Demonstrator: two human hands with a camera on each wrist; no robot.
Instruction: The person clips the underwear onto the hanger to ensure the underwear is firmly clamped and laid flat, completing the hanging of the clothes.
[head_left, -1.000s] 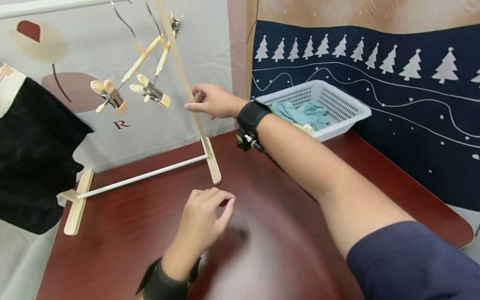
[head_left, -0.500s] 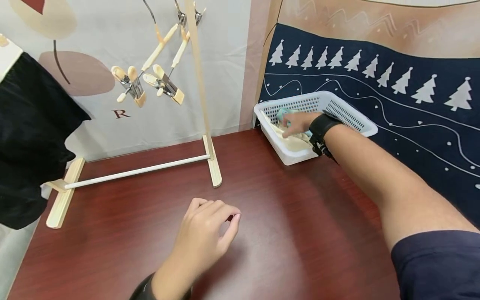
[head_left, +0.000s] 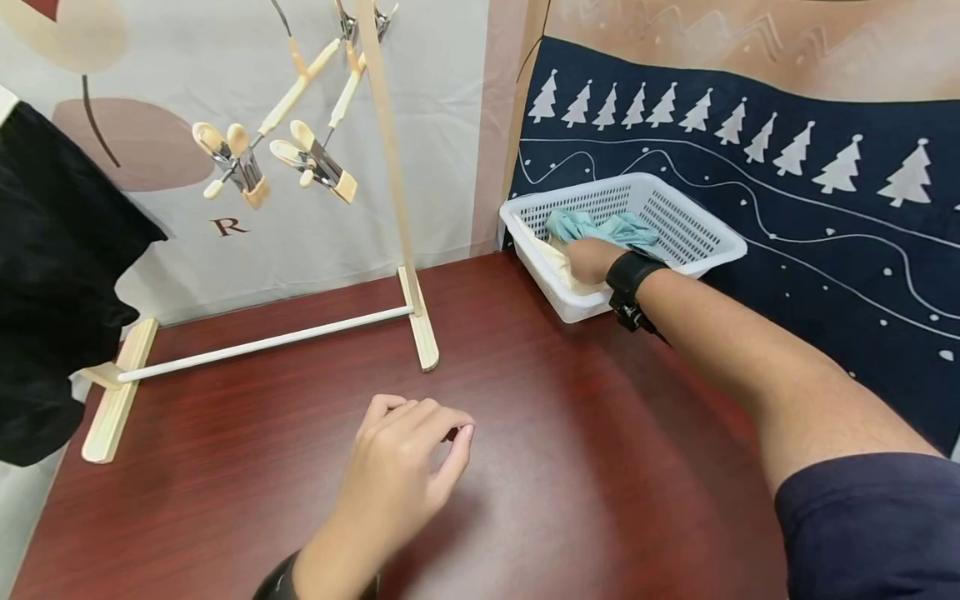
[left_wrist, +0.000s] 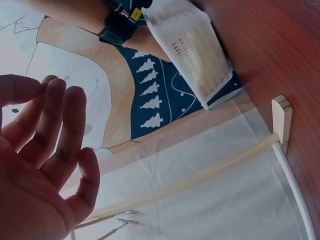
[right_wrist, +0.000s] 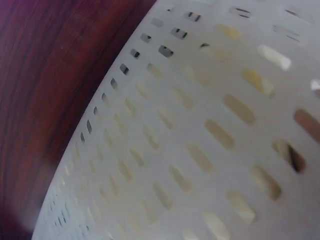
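The right hand (head_left: 592,258) is down inside the white basket (head_left: 705,233) at the far right of the bench (head_left: 570,467), lying on the cream cloth (head_left: 551,260) beside the teal cloth (head_left: 607,227). Its fingers are hidden by the cloth and the wrist strap, so whether it has hold of anything cannot be told. Both cloths lie in the basket, and the two wooden clip hangers (head_left: 300,158) on the drying rack (head_left: 393,192) hang bare, so the picking up seems only just begun. A black garment (head_left: 52,275) hangs at the rack's left end.

The left hand (head_left: 401,475) rests on the bench with its fingers loosely curled, holding nothing. The left wrist view confirms the empty palm (left_wrist: 35,165) and shows the rack's foot (left_wrist: 282,117) from below. The right wrist view shows only the basket's slotted wall (right_wrist: 200,150) against the bench, not the hand.
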